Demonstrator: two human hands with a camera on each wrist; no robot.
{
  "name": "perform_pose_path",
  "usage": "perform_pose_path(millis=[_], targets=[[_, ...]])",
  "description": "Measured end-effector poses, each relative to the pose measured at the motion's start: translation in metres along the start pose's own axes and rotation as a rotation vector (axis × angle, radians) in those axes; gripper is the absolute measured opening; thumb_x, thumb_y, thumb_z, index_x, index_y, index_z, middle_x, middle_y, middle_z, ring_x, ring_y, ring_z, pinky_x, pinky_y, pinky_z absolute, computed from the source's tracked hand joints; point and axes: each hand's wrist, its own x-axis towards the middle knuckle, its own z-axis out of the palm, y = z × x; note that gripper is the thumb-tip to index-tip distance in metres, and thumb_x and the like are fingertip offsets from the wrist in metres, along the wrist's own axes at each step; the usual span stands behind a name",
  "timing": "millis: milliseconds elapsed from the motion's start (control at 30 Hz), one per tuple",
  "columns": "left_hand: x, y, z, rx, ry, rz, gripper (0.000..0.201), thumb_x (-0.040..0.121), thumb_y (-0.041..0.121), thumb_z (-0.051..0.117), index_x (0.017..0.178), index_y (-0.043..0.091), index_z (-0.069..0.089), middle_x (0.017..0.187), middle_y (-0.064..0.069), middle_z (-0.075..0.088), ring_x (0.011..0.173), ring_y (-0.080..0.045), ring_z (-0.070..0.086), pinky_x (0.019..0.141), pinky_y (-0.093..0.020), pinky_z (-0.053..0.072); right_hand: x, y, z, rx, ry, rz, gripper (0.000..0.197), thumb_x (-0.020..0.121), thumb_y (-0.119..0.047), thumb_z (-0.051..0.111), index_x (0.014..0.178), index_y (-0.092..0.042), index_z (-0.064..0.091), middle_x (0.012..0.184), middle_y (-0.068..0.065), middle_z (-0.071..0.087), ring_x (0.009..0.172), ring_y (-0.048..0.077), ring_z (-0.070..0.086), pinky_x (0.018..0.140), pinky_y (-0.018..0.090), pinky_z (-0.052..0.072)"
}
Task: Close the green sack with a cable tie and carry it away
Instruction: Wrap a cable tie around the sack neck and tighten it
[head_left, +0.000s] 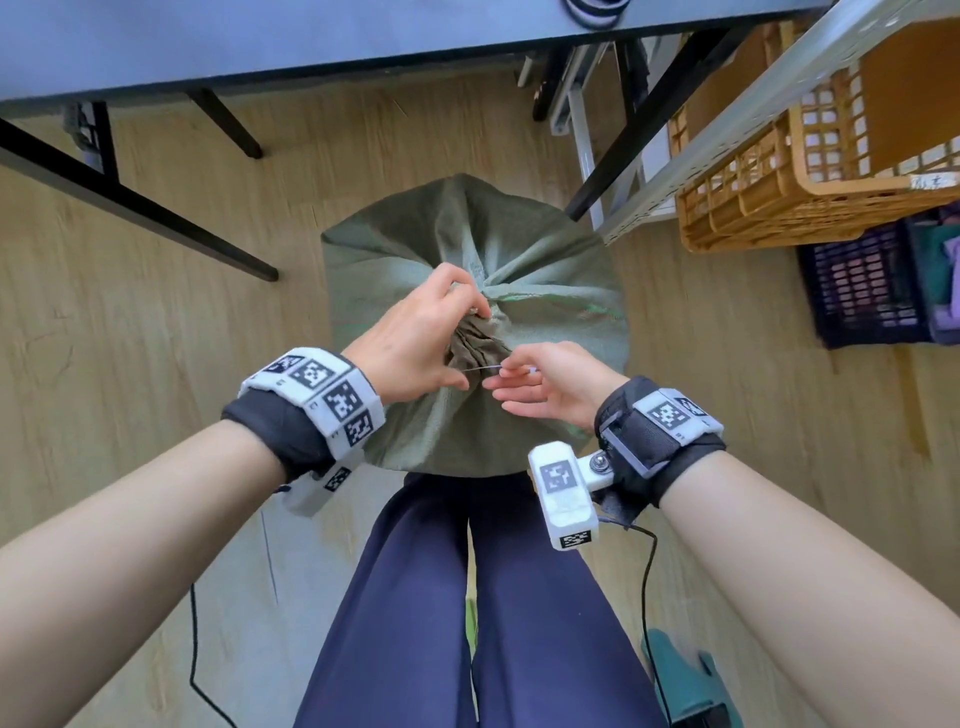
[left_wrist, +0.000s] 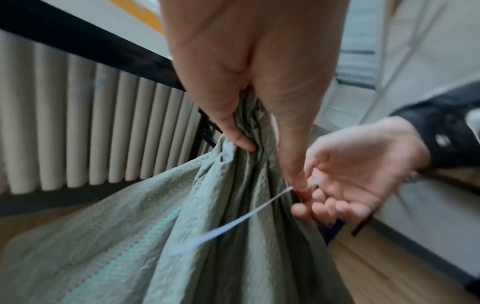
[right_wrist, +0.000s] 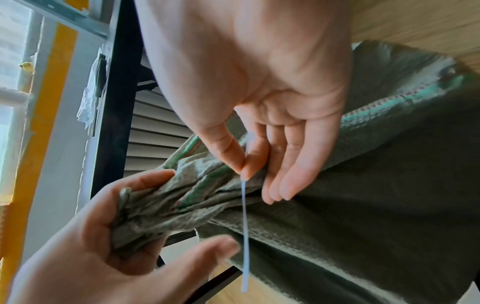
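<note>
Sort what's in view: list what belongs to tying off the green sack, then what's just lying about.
Part of the job:
green sack, standing on the floor
gathered neck of the sack
left hand, gripping that neck
white cable tie
right hand, pinching the tie

Just lying about:
orange crate
dark crate
black-legged table
metal shelf frame

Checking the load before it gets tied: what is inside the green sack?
Nothing inside shows. The left hand grips the gathered neck of the green sack shut; the right hand pinches a white cable tie beside it. The bulging fabric hides the contents.
</note>
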Motion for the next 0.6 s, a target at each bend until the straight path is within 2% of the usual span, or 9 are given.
perform_pose_path(millis=[100,167,300,400,500,533,600], targets=[[-0.002,0.0,0.005,0.177,-0.036,0.047,0.068,0.062,0.008,0.084,0.118,0.008,0.045,0.126,-0.011,0.039,0.101,-0.02,0.048,0.073,-0.037,0.053,0.003,-0.002,0.0,0.038,-0.004,0.02,0.01,0.087,-0.009,0.054,0.078,-0.006,0.057,0.091,0.014,0.071,0.075,0.018,0.066,0.072,0.029,0.057],[-0.001,-0.002,0.008,0.248,-0.02,0.085,0.061,0.066,0.0,0.078,0.117,0.007,0.044,0.124,-0.015,0.041,0.1,-0.027,0.051,0.063,-0.041,0.055,0.005,-0.002,0.0,0.045,-0.003,0.026,0.009,0.087,-0.01,0.054,0.079,-0.006,0.058,0.09,0.013,0.07,0.075,0.018,0.065,0.071,0.029,0.056],[0.004,-0.006,0.011,0.278,0.059,0.128,0.051,0.067,-0.011,0.069,0.107,0.01,0.043,0.112,-0.017,0.049,0.085,-0.029,0.054,0.048,-0.037,0.05,0.008,-0.005,-0.001,0.065,-0.01,0.044,0.01,0.088,-0.009,0.054,0.08,-0.005,0.058,0.089,0.012,0.069,0.077,0.018,0.065,0.071,0.028,0.056],[0.007,-0.005,0.014,0.187,0.107,0.12,0.055,0.065,-0.01,0.067,0.107,0.015,0.041,0.108,-0.014,0.051,0.083,-0.029,0.055,0.055,-0.04,0.051,0.011,-0.008,0.001,0.203,-0.033,0.045,0.008,0.09,-0.004,0.051,0.085,-0.001,0.057,0.088,0.014,0.065,0.082,0.022,0.066,0.071,0.031,0.056],[0.005,-0.003,0.023,0.012,0.205,0.025,0.057,0.069,-0.004,0.069,0.122,0.007,0.049,0.112,-0.014,0.057,0.096,-0.031,0.06,0.075,-0.04,0.053,0.013,-0.013,0.004,0.353,-0.068,0.015,0.013,0.092,0.001,0.044,0.093,0.002,0.057,0.087,0.016,0.062,0.083,0.025,0.064,0.07,0.031,0.058],[0.004,-0.002,0.026,-0.046,0.242,-0.022,0.055,0.07,-0.003,0.07,0.121,0.005,0.053,0.11,-0.015,0.058,0.098,-0.032,0.06,0.079,-0.042,0.052,0.013,-0.015,0.005,0.382,-0.083,0.005,0.014,0.093,0.003,0.043,0.093,0.003,0.057,0.086,0.017,0.062,0.082,0.025,0.064,0.068,0.031,0.058],[0.001,0.002,0.032,-0.138,0.302,-0.111,0.042,0.071,-0.001,0.072,0.111,0.005,0.064,0.101,-0.015,0.061,0.091,-0.032,0.062,0.079,-0.043,0.052,0.013,-0.018,0.007,0.425,-0.108,-0.009,0.017,0.093,0.005,0.04,0.091,0.005,0.057,0.087,0.018,0.062,0.081,0.025,0.063,0.066,0.03,0.058]])
